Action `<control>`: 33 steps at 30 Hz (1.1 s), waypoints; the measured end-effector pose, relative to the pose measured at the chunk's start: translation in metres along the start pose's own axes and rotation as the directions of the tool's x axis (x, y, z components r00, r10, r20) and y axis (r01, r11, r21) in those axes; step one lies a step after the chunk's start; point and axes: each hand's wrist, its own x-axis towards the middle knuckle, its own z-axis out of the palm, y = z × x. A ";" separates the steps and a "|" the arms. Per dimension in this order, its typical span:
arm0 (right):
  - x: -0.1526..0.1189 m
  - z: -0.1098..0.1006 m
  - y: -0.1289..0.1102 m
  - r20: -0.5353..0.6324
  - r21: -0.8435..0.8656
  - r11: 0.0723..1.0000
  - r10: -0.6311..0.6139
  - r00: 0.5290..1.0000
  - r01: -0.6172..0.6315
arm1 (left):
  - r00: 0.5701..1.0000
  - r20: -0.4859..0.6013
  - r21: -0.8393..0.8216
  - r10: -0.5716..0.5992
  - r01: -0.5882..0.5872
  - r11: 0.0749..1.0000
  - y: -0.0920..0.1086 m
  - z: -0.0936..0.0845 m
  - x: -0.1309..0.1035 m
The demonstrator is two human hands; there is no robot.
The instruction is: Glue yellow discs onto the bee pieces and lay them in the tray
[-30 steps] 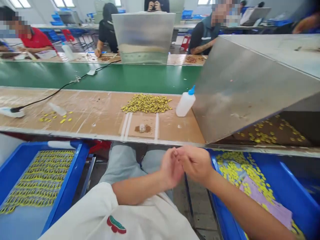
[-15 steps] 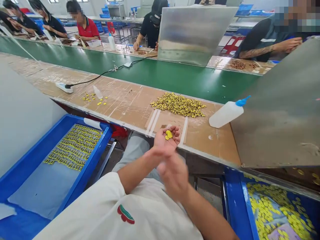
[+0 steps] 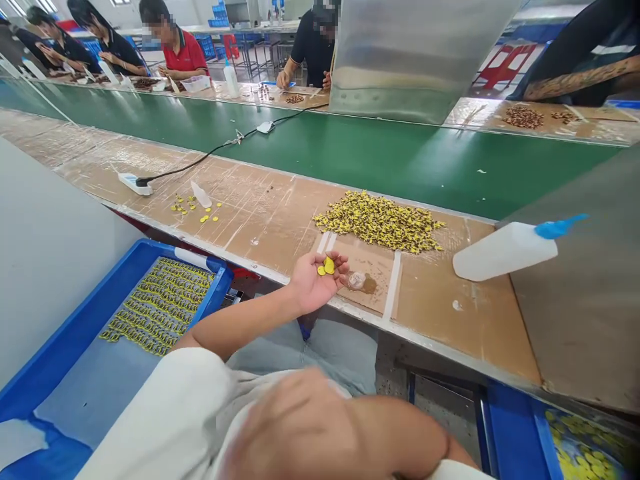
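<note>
Palm up at the table's front edge, my left hand (image 3: 315,283) cups a few small yellow discs (image 3: 327,266) at its curled fingers. My right hand (image 3: 295,420) is a blur in front of my chest, so its fingers cannot be made out. Just beyond my left hand lies a heap of small yellow and dark pieces (image 3: 380,221). Beside my left fingertips there is a whitish and brown wet-looking patch (image 3: 361,281) on the cardboard.
A white bottle with a blue nozzle (image 3: 505,250) leans at right by a metal panel (image 3: 585,307). Blue trays stand at left (image 3: 137,250) and lower right (image 3: 515,427), both holding yellow pieces. Past the table runs a green belt (image 3: 300,140); people sit across it.
My right hand has moved down and left, away from my left forearm toward my chest. My left hand still cups the discs, and the view has shifted.
</note>
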 end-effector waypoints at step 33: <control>0.011 -0.102 0.095 -0.638 0.564 0.765 0.643 0.424 -0.312 | 0.978 -0.056 -0.054 0.199 -0.202 0.978 -0.006 -0.022 0.021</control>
